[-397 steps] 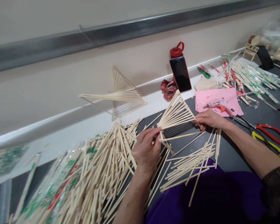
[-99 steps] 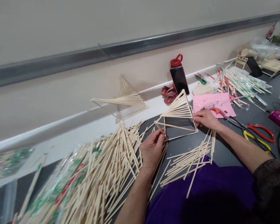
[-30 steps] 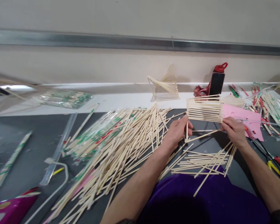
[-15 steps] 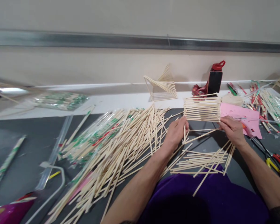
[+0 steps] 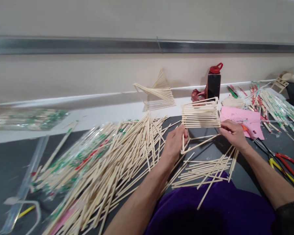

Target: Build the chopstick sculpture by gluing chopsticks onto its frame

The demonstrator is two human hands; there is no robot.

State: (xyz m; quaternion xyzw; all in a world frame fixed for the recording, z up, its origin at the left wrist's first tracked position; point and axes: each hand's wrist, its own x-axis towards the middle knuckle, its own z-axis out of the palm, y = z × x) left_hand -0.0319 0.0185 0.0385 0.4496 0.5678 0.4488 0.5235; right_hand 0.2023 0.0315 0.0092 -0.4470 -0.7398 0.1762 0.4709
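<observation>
Between my two hands is a wooden stick frame (image 5: 201, 117), its upper part a row of parallel sticks and its lower part an open outline of single sticks. My left hand (image 5: 173, 141) is closed on its left side, near the lower corner of the row. On the right side, my right hand (image 5: 234, 132) pinches the frame's corner between thumb and fingers. Just below lies a small group of loose sticks (image 5: 205, 169) on the dark table. A big heap of bare sticks (image 5: 117, 163) spreads to the left of my left hand.
Plastic-wrapped chopsticks (image 5: 80, 153) lie left of the heap. A twisted stick model (image 5: 159, 93) stands by the wall, near a red-capped bottle (image 5: 215, 69) with a black phone (image 5: 213, 86) before it. At right are pink paper (image 5: 242, 119), red-handled pliers (image 5: 290, 164) and more packets (image 5: 279, 107).
My view has shifted to the right, so things appear further left. The frame has tilted a little, showing more of its top and right side. Both hands keep their hold.
</observation>
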